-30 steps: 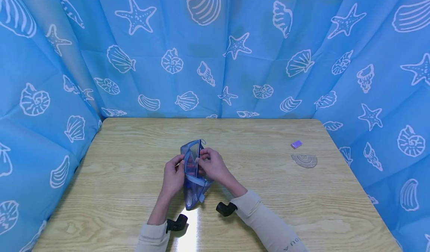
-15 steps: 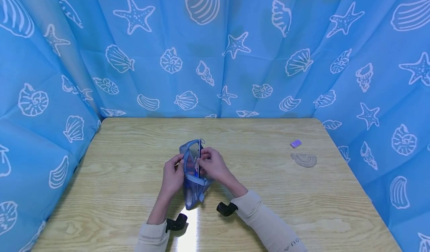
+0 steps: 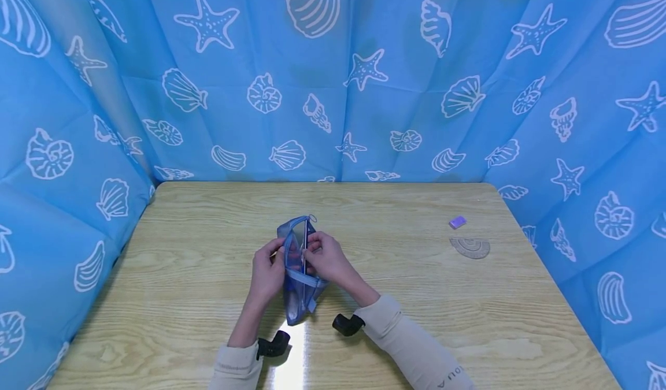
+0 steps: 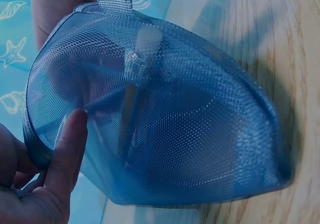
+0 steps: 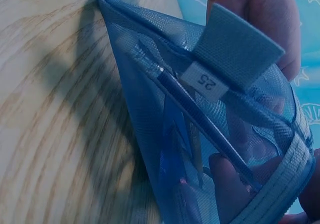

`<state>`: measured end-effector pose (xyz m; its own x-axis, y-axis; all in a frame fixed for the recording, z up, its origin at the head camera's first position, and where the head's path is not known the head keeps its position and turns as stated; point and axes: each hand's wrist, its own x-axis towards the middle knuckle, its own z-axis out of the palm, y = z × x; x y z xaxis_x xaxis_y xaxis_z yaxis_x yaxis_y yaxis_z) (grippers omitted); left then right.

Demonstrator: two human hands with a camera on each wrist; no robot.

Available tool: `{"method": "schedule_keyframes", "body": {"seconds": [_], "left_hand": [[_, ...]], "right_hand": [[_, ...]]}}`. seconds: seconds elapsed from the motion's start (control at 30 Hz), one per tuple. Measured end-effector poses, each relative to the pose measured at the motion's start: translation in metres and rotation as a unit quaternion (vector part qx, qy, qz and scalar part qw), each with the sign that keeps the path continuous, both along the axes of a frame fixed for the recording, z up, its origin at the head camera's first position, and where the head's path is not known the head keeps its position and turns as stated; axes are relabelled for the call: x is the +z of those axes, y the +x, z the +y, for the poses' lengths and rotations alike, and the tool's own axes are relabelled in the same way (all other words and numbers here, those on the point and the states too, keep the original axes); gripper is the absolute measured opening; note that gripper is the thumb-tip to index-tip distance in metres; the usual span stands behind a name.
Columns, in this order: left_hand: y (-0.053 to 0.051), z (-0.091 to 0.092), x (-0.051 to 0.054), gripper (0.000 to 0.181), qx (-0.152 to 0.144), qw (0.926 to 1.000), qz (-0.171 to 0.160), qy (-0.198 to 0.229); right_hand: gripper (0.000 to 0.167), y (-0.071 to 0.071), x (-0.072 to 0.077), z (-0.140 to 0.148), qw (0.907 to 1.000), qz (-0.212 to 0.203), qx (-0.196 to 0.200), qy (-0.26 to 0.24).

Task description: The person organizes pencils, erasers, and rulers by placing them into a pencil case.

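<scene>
A blue mesh pouch (image 3: pixel 296 297) is held upright over the middle of the table, its zippered mouth spread. My left hand (image 3: pixel 269 271) pinches the pouch's left rim; in the left wrist view its fingers (image 4: pixel 70 144) lie against the mesh. My right hand (image 3: pixel 328 258) is at the right rim, its fingertips inside the mouth on a dark slim pen-like stick (image 3: pixel 306 237). Through the mesh in the right wrist view, the dark blue stick (image 5: pixel 200 119) slants down inside, with other slim items beside it. A tag marked 25 (image 5: pixel 204 82) hangs at the seam.
At the right of the wooden table (image 3: pixel 395 222) lie a small purple block (image 3: pixel 458 222) and, just below it, a clear protractor (image 3: pixel 470 248). A blue curtain with shell and starfish prints (image 3: pixel 312 78) stands behind and at both sides.
My right hand has shifted slightly left and down, and the stick's top stands a little lower in the pouch mouth. My left hand keeps its grip in place.
</scene>
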<state>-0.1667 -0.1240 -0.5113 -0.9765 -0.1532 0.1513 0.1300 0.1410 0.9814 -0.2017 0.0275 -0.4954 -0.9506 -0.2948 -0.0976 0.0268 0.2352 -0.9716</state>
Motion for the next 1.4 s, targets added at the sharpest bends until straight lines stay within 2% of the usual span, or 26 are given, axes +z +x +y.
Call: {"method": "schedule_keyframes", "body": {"seconds": [0.23,0.4,0.67,0.8,0.87,0.97,1.03,1.2,1.33,1.4], "left_hand": [[0.002,-0.002,0.002,0.027,-0.001,1.0000,-0.001,-0.004],[0.003,-0.005,0.003,0.028,0.002,0.9999,-0.006,-0.015],[0.003,-0.007,0.005,0.029,-0.002,0.9999,0.012,-0.010],[0.003,-0.007,0.005,0.029,-0.010,0.9999,0.011,0.007],[0.004,-0.006,0.006,0.029,-0.024,0.9992,0.013,0.030],[0.003,-0.006,0.005,0.029,-0.042,0.9973,0.014,0.058],[0.003,-0.007,0.004,0.029,-0.038,0.9975,0.009,0.059],[0.000,-0.011,0.001,0.028,0.000,0.9996,-0.020,0.018],[-0.002,-0.013,0.001,0.029,0.001,0.9997,-0.024,-0.002],[0.001,-0.011,0.009,0.028,-0.002,0.9996,-0.028,-0.006]], "right_hand": [[0.032,-0.001,0.001,-0.002,0.9991,0.009,0.009,0.039],[0.038,0.002,0.007,-0.001,0.9966,0.032,0.028,0.071],[0.046,0.012,0.030,0.016,0.9818,0.079,0.077,0.154],[0.044,0.016,0.037,0.030,0.9764,0.104,0.093,0.165],[0.043,0.017,0.037,0.038,0.9751,0.115,0.097,0.163],[0.041,0.019,0.036,0.052,0.9770,0.127,0.084,0.150],[0.038,0.018,0.034,0.065,0.9789,0.130,0.066,0.143],[0.034,0.011,0.026,0.110,0.9787,0.145,0.016,0.144],[0.034,0.001,0.015,0.151,0.9763,0.147,-0.025,0.156],[0.034,-0.003,0.009,0.170,0.9748,0.145,-0.048,0.163]]}}
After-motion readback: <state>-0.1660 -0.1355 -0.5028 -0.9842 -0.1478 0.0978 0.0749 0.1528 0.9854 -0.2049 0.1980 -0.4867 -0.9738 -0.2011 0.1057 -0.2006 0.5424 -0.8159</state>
